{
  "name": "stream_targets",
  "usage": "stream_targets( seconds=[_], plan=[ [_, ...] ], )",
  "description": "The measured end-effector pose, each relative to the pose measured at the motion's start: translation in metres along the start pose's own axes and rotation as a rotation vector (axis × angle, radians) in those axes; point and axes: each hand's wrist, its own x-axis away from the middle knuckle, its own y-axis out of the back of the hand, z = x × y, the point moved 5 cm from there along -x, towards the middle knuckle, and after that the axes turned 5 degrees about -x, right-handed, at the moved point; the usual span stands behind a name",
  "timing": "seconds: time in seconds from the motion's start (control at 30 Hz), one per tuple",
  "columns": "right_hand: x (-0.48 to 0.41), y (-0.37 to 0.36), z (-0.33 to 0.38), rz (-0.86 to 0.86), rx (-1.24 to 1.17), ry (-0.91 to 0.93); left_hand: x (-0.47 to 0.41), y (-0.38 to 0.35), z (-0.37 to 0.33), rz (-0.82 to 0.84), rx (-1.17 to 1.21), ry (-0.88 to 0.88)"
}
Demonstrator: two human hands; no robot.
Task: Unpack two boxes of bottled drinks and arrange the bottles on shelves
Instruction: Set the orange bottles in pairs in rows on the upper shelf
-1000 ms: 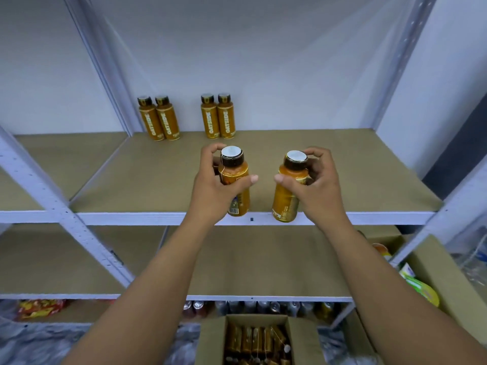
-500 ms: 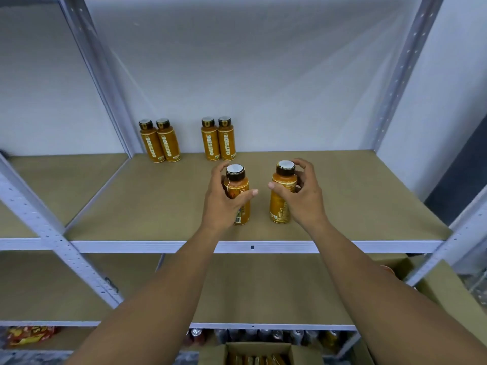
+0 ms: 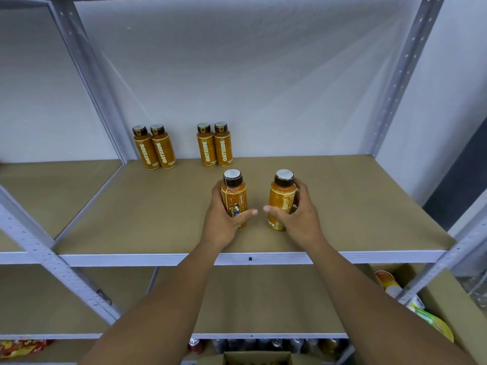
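On the upper shelf, seen from the head camera, two orange bottles stood upright toward the front edge, near its middle and a little apart from each other. The left hand grasped the left bottle, fingers curled round its far side and thumb lying across the label. The right hand grasped the right bottle in the same way, thumb stretched toward the gap between them. Both dark caps with pale tops stood free above the fingers. Whether the bases rested on the board or hung just above it could not be told.

Along the back edge stood four more bottles lettered OATSIDE – a corner pair by the back-left upright, touching side by side, and a middle pair further right, also touching.

Below, the lower shelf showed between the forearms, and an open cardboard box sat at the bottom edge of the view.
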Motion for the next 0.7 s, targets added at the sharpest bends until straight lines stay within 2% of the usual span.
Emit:
stream_targets(
  seconds=[0.2, 0.4, 0.7],
  plan=[
    [0.002, 0.0, -0.005, 0.012, 0.042, -0.031, 0.003, 0.004, 0.002, -0.002, 0.08, 0.058],
    [0.004, 0.003, -0.006, -0.026, 0.021, -0.021, 0.007, 0.009, 0.011, 0.098, 0.135, 0.081],
    [0.001, 0.007, -0.016, -0.087, 0.034, -0.016, 0.006, 0.009, 0.021, 0.075, 0.125, 0.064]
  ],
)
